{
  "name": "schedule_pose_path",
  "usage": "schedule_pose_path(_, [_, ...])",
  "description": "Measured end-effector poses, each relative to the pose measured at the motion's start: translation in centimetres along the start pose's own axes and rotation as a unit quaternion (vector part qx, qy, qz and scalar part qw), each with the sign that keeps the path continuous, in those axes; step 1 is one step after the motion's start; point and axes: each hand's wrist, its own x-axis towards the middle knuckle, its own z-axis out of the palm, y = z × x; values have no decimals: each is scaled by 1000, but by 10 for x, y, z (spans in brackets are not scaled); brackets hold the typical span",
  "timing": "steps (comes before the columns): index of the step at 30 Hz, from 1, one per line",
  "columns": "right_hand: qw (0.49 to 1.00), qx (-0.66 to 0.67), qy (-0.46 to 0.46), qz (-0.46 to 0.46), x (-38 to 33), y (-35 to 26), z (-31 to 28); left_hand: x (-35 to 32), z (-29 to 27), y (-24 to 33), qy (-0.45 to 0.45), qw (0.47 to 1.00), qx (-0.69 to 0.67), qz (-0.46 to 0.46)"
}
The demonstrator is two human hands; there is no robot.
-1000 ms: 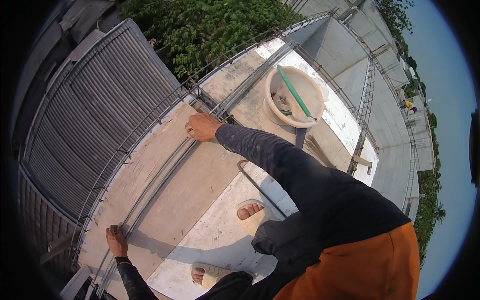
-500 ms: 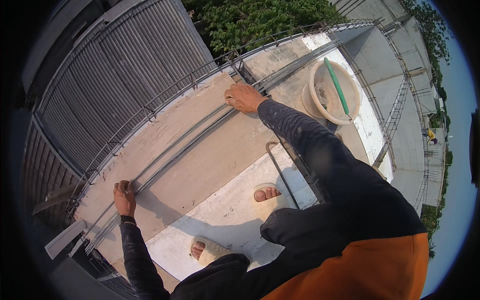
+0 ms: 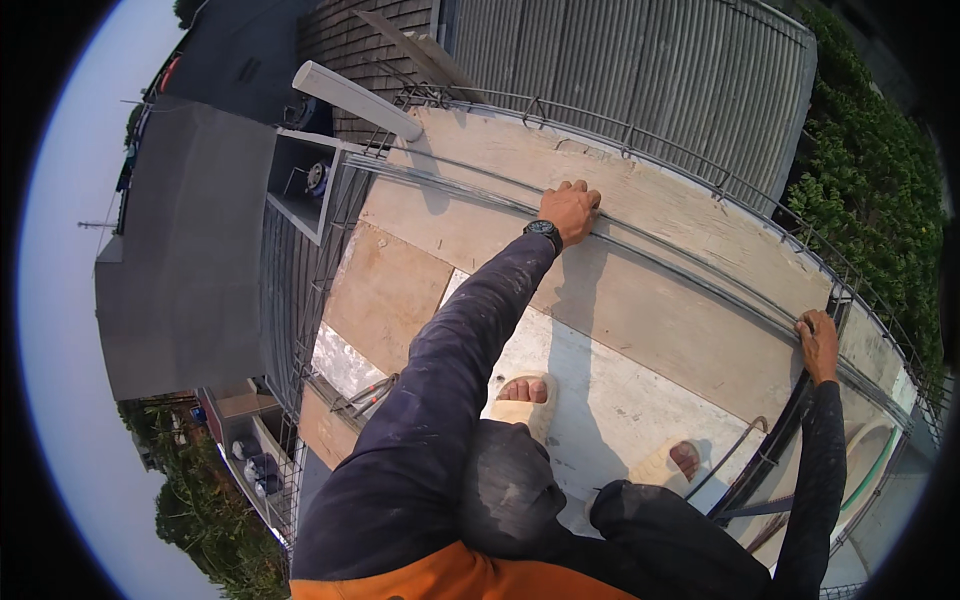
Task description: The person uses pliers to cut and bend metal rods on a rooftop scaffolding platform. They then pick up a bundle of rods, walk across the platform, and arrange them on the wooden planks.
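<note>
Both hands were on the bundle of long steel rods (image 3: 690, 262) lying across the plywood deck (image 3: 640, 320). The left hand (image 3: 570, 210) was closed over the rods near the bundle's middle, fingers curled on the far side. The right hand (image 3: 820, 345) gripped the same bundle toward its right end, approx. beside the rod cage (image 3: 850, 290) at the deck edge; how far its fingers wrapped, cannot tell.

Judged procedure: keep both grips firm and move the rods together, since long bars flex and roll w/ uneven pull. Keep weight back over the feet.

Surface: plywood sheets, one pale panel underfoot, sandals (image 3: 522, 400) flat on it. Surroundings: rooftop level, corrugated metal roof (image 3: 640, 80) beyond, hedge (image 3: 870, 180) at right, open drop at left.
</note>
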Motion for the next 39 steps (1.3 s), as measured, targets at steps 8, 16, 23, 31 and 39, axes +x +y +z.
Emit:
schedule_pose_path(8, [999,18,10,45,1,10,4,27,-20,14,17,998,37,38])
schedule_pose_path(16, [995,-63,-1,82,20,-2,-17,7,0,12,21,997,-44,55])
schedule_pose_path(23, [991,-79,2,107,-11,22,8,22,7,13,-12,994,-51,100])
schedule_pose_path(31, [991,-85,59,79,0,21,19,27,9,2,4,996,-26,81])
schedule_pose_path(39, [993,-86,57,61,2,36,15,34,15,9,24,995,-28,88])
